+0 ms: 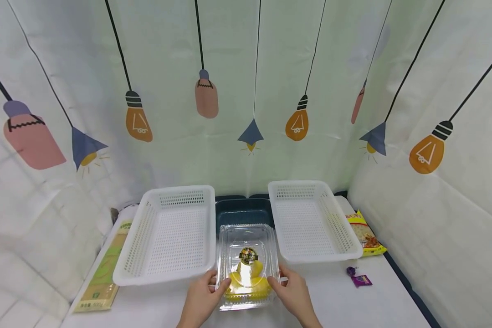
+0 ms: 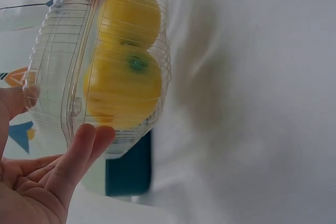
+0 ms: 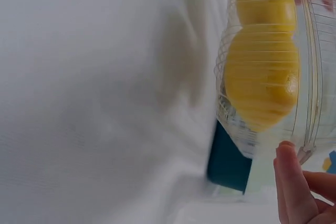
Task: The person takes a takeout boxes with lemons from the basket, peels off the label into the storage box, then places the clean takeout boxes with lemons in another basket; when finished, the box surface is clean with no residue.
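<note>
Both hands hold a clear plastic clamshell box (image 1: 250,237), its lid closed, above the white tablecloth. Yellow fruits (image 2: 123,85) show through its ribbed wall, one with a green stem spot. A round gold and black sticker (image 1: 248,256) is on the lid. My left hand (image 1: 201,294) grips the near left side, thumb on the lid and fingertips at the rim. On the near right side my right hand (image 1: 293,291) grips it the same way; in the right wrist view its fingers (image 3: 293,182) reach the rim.
White perforated baskets flank the box, one left (image 1: 176,237) and one right (image 1: 311,228). A dark teal tray (image 1: 243,210) lies behind it. At the far left is a flat green and tan packet (image 1: 104,269). A yellow snack bag (image 1: 365,234) and purple-wrapped candies (image 1: 361,280) lie right.
</note>
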Demonstrator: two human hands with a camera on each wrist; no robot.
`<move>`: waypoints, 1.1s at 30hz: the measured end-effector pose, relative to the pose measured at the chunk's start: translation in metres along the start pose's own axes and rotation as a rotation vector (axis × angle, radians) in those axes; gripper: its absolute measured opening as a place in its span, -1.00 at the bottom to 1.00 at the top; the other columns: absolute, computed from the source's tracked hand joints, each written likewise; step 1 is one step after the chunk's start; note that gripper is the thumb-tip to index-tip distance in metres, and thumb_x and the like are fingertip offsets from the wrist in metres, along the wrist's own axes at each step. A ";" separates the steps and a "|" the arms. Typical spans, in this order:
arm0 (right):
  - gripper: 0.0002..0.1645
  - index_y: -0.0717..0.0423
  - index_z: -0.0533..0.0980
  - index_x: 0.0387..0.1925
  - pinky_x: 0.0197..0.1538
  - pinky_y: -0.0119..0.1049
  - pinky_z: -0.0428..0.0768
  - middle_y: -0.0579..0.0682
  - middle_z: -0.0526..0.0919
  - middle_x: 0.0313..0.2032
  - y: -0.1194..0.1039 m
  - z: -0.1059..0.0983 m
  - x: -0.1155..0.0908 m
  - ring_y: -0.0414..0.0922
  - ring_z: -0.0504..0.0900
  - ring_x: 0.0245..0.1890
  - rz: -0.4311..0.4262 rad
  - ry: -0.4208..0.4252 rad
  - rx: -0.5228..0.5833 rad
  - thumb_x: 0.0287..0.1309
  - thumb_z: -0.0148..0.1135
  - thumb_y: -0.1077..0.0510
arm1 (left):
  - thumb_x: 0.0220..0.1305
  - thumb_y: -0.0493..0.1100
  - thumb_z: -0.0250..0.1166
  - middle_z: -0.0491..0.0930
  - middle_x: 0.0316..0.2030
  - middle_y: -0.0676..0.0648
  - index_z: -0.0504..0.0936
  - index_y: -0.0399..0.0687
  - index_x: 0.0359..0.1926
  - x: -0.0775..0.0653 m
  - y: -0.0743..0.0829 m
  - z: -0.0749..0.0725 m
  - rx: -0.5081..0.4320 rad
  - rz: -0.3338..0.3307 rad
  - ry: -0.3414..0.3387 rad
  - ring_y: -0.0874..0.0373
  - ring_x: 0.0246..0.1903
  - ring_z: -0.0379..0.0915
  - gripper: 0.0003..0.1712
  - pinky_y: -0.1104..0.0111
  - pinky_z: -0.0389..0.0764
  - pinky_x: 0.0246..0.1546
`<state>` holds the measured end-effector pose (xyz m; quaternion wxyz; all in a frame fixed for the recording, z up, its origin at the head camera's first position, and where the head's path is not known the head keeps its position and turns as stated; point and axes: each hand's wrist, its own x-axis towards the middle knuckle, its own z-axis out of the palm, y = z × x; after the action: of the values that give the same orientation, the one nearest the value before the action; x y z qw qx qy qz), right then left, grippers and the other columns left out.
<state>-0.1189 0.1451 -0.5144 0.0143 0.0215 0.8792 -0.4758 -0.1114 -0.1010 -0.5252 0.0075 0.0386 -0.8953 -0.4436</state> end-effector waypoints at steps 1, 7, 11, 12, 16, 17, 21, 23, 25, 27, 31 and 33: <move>-0.29 0.32 0.51 0.20 -0.49 -0.43 0.54 0.13 0.72 -0.18 0.002 0.001 0.000 -0.22 0.61 -0.44 -0.002 -0.006 0.001 0.11 0.38 -0.03 | 0.17 0.25 0.37 0.76 -0.23 -0.17 0.60 -0.35 0.07 0.000 -0.001 0.001 -0.003 0.002 -0.001 0.16 -0.35 0.71 -0.24 0.34 0.68 -0.38; -0.30 0.32 0.51 0.19 -0.46 -0.43 0.57 0.15 0.74 -0.14 0.014 0.006 0.000 -0.21 0.66 -0.38 -0.007 -0.050 -0.017 0.17 0.35 -0.06 | 0.18 0.21 0.38 0.76 -0.22 -0.19 0.58 -0.38 0.08 -0.003 -0.010 0.009 -0.020 -0.007 -0.012 0.14 -0.33 0.72 -0.25 0.33 0.70 -0.33; -0.30 0.36 0.51 0.18 -0.43 -0.40 0.60 0.20 0.74 -0.12 0.020 0.009 -0.001 -0.18 0.68 -0.36 -0.004 -0.065 -0.023 0.18 0.34 -0.07 | 0.19 0.18 0.38 0.76 -0.25 -0.18 0.58 -0.39 0.05 -0.004 -0.016 0.014 -0.009 -0.002 -0.015 0.14 -0.36 0.72 -0.29 0.34 0.69 -0.34; -0.30 0.37 0.51 0.18 -0.43 -0.39 0.61 0.21 0.73 -0.12 0.022 0.009 -0.001 -0.17 0.69 -0.36 -0.005 -0.067 -0.028 0.18 0.34 -0.07 | 0.19 0.17 0.39 0.76 -0.25 -0.18 0.58 -0.40 0.05 -0.004 -0.018 0.016 -0.011 -0.002 -0.014 0.13 -0.36 0.73 -0.29 0.34 0.70 -0.35; -0.31 0.39 0.51 0.17 -0.41 -0.37 0.64 0.24 0.74 -0.09 0.026 0.012 0.001 -0.14 0.72 -0.34 -0.011 -0.059 -0.035 0.19 0.35 -0.05 | 0.19 0.20 0.38 0.76 -0.23 -0.20 0.58 -0.40 0.07 -0.003 -0.021 0.020 -0.009 -0.025 -0.009 0.06 -0.33 0.76 -0.26 0.28 0.72 -0.32; -0.32 0.39 0.51 0.17 -0.41 -0.38 0.64 0.25 0.74 -0.09 0.027 0.012 0.001 -0.14 0.73 -0.34 -0.016 -0.055 -0.033 0.19 0.34 -0.04 | 0.19 0.21 0.38 0.76 -0.22 -0.21 0.57 -0.41 0.07 -0.002 -0.020 0.020 -0.013 -0.036 -0.010 0.04 -0.32 0.76 -0.24 0.26 0.72 -0.30; -0.35 0.38 0.52 0.15 -0.41 -0.41 0.64 0.24 0.75 -0.08 0.029 0.013 0.005 -0.11 0.76 -0.34 -0.045 -0.039 -0.052 0.19 0.34 -0.02 | 0.19 0.25 0.35 0.77 -0.21 -0.21 0.56 -0.41 0.09 0.003 -0.018 0.020 -0.017 -0.057 -0.027 0.05 -0.31 0.76 -0.20 0.24 0.72 -0.30; -0.36 0.38 0.53 0.14 -0.39 -0.36 0.67 0.25 0.75 -0.09 0.027 0.012 0.007 -0.07 0.77 -0.34 -0.068 -0.035 -0.103 0.19 0.34 -0.03 | 0.20 0.26 0.34 0.77 -0.22 -0.20 0.56 -0.40 0.09 0.005 -0.016 0.019 -0.014 -0.055 -0.035 0.08 -0.33 0.76 -0.20 0.25 0.71 -0.31; -0.34 0.39 0.54 0.12 -0.33 -0.25 0.72 0.27 0.75 -0.07 0.022 0.010 0.008 0.01 0.78 -0.29 -0.094 -0.028 -0.189 0.18 0.35 -0.05 | 0.20 0.26 0.34 0.77 -0.22 -0.19 0.56 -0.38 0.09 0.005 -0.015 0.018 -0.005 -0.049 -0.031 0.09 -0.33 0.76 -0.22 0.25 0.71 -0.31; -0.32 0.37 0.55 0.11 -0.21 -0.08 0.73 0.28 0.73 -0.03 0.015 0.008 0.009 0.10 0.78 -0.19 -0.118 -0.006 -0.292 0.14 0.38 -0.09 | 0.20 0.24 0.35 0.77 -0.23 -0.19 0.57 -0.37 0.08 0.004 -0.014 0.017 0.004 -0.045 -0.025 0.07 -0.33 0.76 -0.24 0.24 0.71 -0.30; -0.35 0.26 0.58 0.10 0.02 0.10 0.67 0.23 0.70 0.06 -0.002 0.006 0.016 0.19 0.70 0.04 -0.179 0.034 -0.401 0.09 0.42 -0.10 | 0.19 0.24 0.36 0.77 -0.25 -0.19 0.59 -0.37 0.05 0.002 -0.015 0.017 0.014 -0.055 -0.016 0.06 -0.32 0.77 -0.26 0.22 0.71 -0.28; -0.43 0.19 0.60 0.08 -0.01 0.05 0.69 0.18 0.72 0.05 -0.010 0.006 0.023 0.13 0.72 0.01 -0.227 0.028 -0.398 0.11 0.42 -0.06 | 0.19 0.24 0.36 0.77 -0.25 -0.18 0.59 -0.37 0.04 0.001 -0.016 0.018 0.013 -0.062 -0.016 0.05 -0.32 0.77 -0.26 0.22 0.72 -0.28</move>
<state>-0.1427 0.1355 -0.5101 -0.0475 -0.0741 0.9525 -0.2914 -0.1122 -0.0964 -0.5485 -0.0134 0.0628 -0.8967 -0.4379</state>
